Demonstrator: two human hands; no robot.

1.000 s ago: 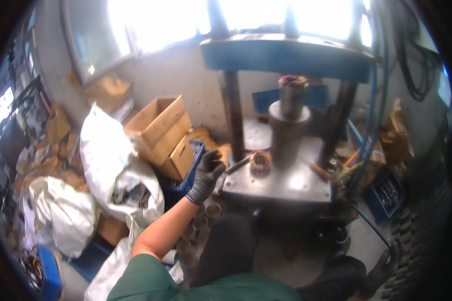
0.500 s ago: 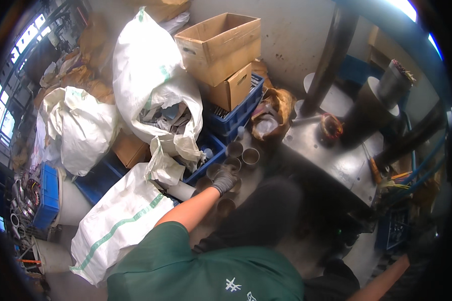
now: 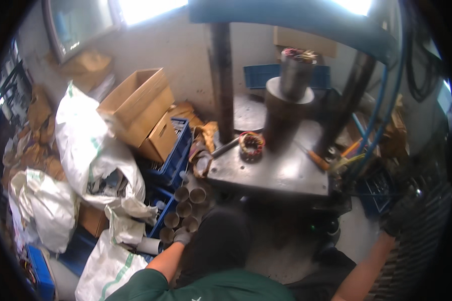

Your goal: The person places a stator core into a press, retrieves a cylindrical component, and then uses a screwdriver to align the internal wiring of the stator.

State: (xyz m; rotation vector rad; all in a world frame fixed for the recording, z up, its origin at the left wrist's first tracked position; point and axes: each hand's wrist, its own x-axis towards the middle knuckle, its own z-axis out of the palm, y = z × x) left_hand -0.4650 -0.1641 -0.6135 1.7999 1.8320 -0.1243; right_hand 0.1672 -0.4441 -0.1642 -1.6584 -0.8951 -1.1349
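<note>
My left hand (image 3: 182, 236), in a grey glove, is low beside my dark-trousered leg, at the near end of a cluster of upright open metal cylinders (image 3: 184, 208). Its fingers look curled, but what they hold, if anything, is hidden. Far off on the right, my right hand (image 3: 394, 220) wears a dark glove and is blurred against a dark background near a lever-like bar (image 3: 404, 193); its fingers are not clear. Ahead stands a press with a steel table (image 3: 281, 173). A wound copper coil ring (image 3: 251, 146) rests on it beside a tall dark cylinder (image 3: 281, 118).
White woven sacks (image 3: 80, 130), one with scraps in its mouth, fill the left. Cardboard boxes (image 3: 140, 105) stand on blue crates (image 3: 178, 160). An orange-handled tool (image 3: 318, 160) lies at the table's right edge. Dark press columns (image 3: 220, 85) and blue hoses (image 3: 381, 108) rise around it.
The view has swung right toward the press. My left hand has shifted from among the cylinders to their near end. My right hand now shows more on the right.
</note>
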